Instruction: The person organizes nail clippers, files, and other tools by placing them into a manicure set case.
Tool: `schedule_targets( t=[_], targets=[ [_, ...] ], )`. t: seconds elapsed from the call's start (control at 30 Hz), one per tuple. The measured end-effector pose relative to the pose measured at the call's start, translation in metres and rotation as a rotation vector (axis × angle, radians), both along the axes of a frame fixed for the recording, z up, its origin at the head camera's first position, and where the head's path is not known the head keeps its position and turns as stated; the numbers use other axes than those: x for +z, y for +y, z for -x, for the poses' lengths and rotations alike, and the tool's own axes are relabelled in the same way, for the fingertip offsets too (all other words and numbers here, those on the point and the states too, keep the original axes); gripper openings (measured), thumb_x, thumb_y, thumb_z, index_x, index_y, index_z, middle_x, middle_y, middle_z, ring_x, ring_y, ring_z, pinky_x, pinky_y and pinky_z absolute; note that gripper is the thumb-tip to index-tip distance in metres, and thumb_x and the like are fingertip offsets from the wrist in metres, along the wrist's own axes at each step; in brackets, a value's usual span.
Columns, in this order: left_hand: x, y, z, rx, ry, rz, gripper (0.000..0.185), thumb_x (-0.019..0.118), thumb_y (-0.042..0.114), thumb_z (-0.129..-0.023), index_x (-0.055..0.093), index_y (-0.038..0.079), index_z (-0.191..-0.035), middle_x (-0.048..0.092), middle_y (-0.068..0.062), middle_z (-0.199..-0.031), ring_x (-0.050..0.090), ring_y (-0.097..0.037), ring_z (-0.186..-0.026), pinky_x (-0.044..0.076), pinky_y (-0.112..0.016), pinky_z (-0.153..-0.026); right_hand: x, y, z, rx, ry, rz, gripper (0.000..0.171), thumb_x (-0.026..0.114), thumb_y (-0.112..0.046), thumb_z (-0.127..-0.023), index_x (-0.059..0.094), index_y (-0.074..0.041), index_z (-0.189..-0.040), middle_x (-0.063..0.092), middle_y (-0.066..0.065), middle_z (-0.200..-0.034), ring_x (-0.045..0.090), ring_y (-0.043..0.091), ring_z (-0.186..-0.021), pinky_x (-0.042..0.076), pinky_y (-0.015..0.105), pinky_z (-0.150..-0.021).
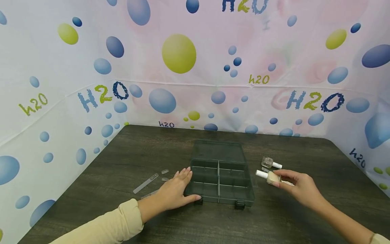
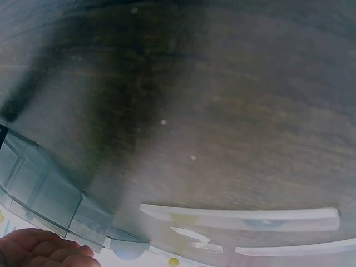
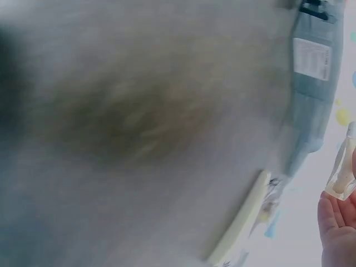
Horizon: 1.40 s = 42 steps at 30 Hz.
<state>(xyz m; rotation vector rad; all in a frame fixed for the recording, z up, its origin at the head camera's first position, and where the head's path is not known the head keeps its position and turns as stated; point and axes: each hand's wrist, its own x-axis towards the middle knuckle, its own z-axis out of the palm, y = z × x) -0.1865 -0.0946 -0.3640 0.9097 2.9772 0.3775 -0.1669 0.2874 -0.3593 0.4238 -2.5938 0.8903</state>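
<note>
A dark translucent divided box stands on the table with its lid tipped back and its compartments facing up. My left hand rests against its left side, fingers extended along the wall and thumb at the front edge by a latch. To the right of the box, my right hand pinches a nail polish bottle of cream colour between thumb and fingers, its white cap pointing left. The same nail polish bottle appears at the right edge of the right wrist view. Just behind it lies a second, clear speckled nail polish bottle with a white cap.
Left of the box lie a pale flat strip, another strip partly behind my left arm, and small clear nail-tip-like pieces. A long cream-coloured bar lies near my right hand. Patterned curtains border the dark table.
</note>
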Motion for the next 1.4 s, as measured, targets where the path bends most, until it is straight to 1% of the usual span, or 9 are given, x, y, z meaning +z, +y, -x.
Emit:
schedule_targets(
  t=[0.1,0.17,0.3,0.43,0.67,0.8,0.87,1.17,1.4],
  targets=[
    [0.000,0.000,0.000,-0.002,0.002,-0.002,0.083,0.057,0.055,-0.085,0.039,-0.006,-0.137,0.031,-0.023,-0.147,0.033,-0.034,-0.136,0.033,-0.045,-0.109,0.006,-0.010,0.007,0.041,-0.002,0.023,0.033,0.076,-0.006,-0.073,0.069,0.001,-0.103,0.067,0.022,-0.101,0.057,-0.013,-0.080,0.052,0.012,-0.062],
    [0.000,-0.001,0.000,-0.005,0.003,-0.002,0.083,0.057,0.055,-0.085,0.039,-0.007,-0.137,0.032,-0.023,-0.147,0.033,-0.034,-0.136,0.033,-0.045,-0.109,0.010,-0.016,0.012,0.061,-0.007,0.025,0.033,0.076,-0.006,-0.073,0.069,0.001,-0.104,0.067,0.022,-0.102,0.061,-0.008,-0.080,0.053,0.014,-0.062],
    [0.000,-0.001,0.001,-0.007,0.002,-0.001,0.083,0.057,0.055,-0.085,0.039,-0.007,-0.137,0.031,-0.023,-0.147,0.033,-0.034,-0.136,0.033,-0.045,-0.109,0.014,-0.027,0.021,0.111,0.002,0.011,0.032,0.074,-0.004,-0.074,0.068,0.002,-0.104,0.067,0.021,-0.102,0.068,0.010,-0.083,0.057,0.024,-0.067],
    [0.000,0.000,0.001,-0.009,0.003,-0.004,0.082,0.057,0.055,-0.085,0.039,-0.007,-0.137,0.031,-0.023,-0.147,0.033,-0.034,-0.136,0.034,-0.046,-0.109,0.016,-0.038,0.029,0.152,-0.008,0.001,0.030,0.073,-0.005,-0.076,0.068,0.003,-0.104,0.067,0.019,-0.102,0.067,0.024,-0.085,0.057,0.034,-0.073],
    [0.001,-0.001,0.000,-0.011,0.004,-0.013,0.082,0.058,0.054,-0.085,0.040,-0.007,-0.136,0.032,-0.024,-0.146,0.034,-0.034,-0.136,0.033,-0.046,-0.109,0.013,-0.059,0.048,0.231,-0.098,-0.005,0.030,0.071,-0.006,-0.078,0.067,0.005,-0.106,0.066,0.022,-0.106,0.067,0.031,-0.090,0.057,0.031,-0.073],
    [0.000,-0.001,0.001,-0.009,0.010,-0.009,0.082,0.058,0.055,-0.085,0.041,-0.007,-0.136,0.033,-0.023,-0.146,0.034,-0.034,-0.136,0.034,-0.045,-0.109,0.009,-0.070,0.057,0.271,-0.140,-0.023,0.029,0.072,-0.005,-0.078,0.067,0.005,-0.104,0.067,0.022,-0.104,0.067,0.031,-0.090,0.057,0.032,-0.073],
    [0.000,0.000,0.001,-0.010,0.012,-0.007,0.082,0.057,0.055,-0.085,0.041,-0.007,-0.136,0.033,-0.023,-0.146,0.034,-0.034,-0.135,0.034,-0.046,-0.108,0.006,-0.074,0.060,0.272,-0.136,-0.058,0.027,0.072,-0.006,-0.077,0.068,0.004,-0.102,0.068,0.020,-0.102,0.067,0.029,-0.087,0.057,0.031,-0.071],
    [-0.001,0.000,0.001,-0.018,0.034,0.000,0.081,0.058,0.055,-0.084,0.043,-0.007,-0.134,0.035,-0.024,-0.145,0.036,-0.034,-0.135,0.035,-0.045,-0.108,-0.001,-0.080,0.068,0.285,-0.033,-0.226,0.020,0.075,-0.009,-0.073,0.071,0.000,-0.091,0.070,0.013,-0.092,0.065,0.022,-0.078,0.054,0.032,-0.064],
    [-0.002,0.000,0.002,-0.028,0.048,-0.009,0.081,0.059,0.055,-0.084,0.044,-0.008,-0.133,0.036,-0.024,-0.144,0.036,-0.035,-0.134,0.035,-0.046,-0.107,0.003,-0.083,0.071,0.364,-0.028,-0.384,0.012,0.075,-0.004,-0.072,0.069,-0.002,-0.082,0.069,0.007,-0.082,0.063,0.019,-0.073,0.052,0.025,-0.061]
  ],
)
